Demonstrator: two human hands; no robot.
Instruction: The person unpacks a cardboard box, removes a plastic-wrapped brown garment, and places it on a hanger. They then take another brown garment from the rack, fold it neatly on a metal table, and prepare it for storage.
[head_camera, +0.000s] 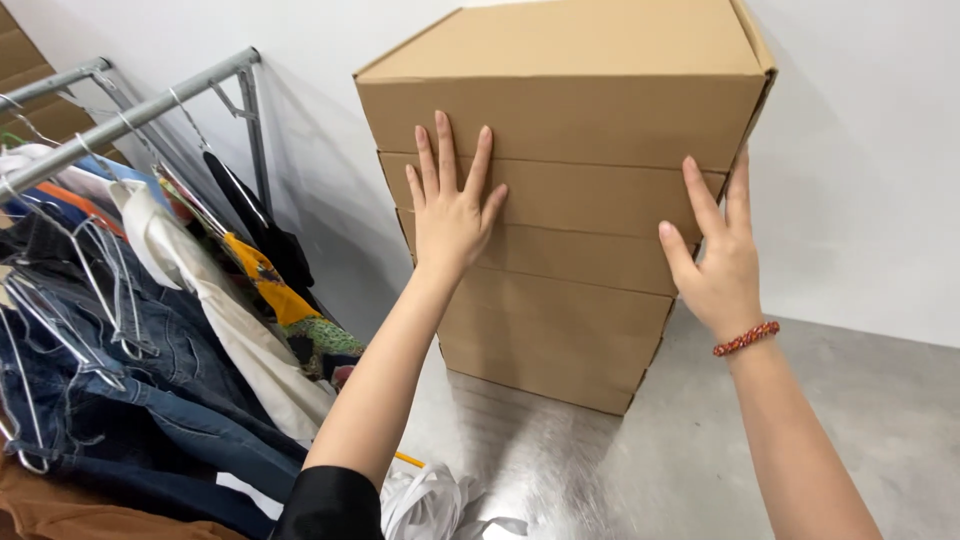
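Observation:
A stack of several brown cardboard boxes (570, 130) stands on the grey floor against a white wall. My left hand (452, 205) lies flat on the front of the stack, fingers spread, across the seams below the top box. My right hand (712, 255) presses flat against the stack's right front corner, fingers pointing up. A red bead bracelet (746, 338) circles my right wrist. Neither hand grips anything.
A metal clothes rail (130, 115) on the left carries wire hangers with jeans, a white garment (230, 320) and colourful patterned clothes. Crumpled white plastic (425, 500) lies on the floor (880, 400) near my left elbow.

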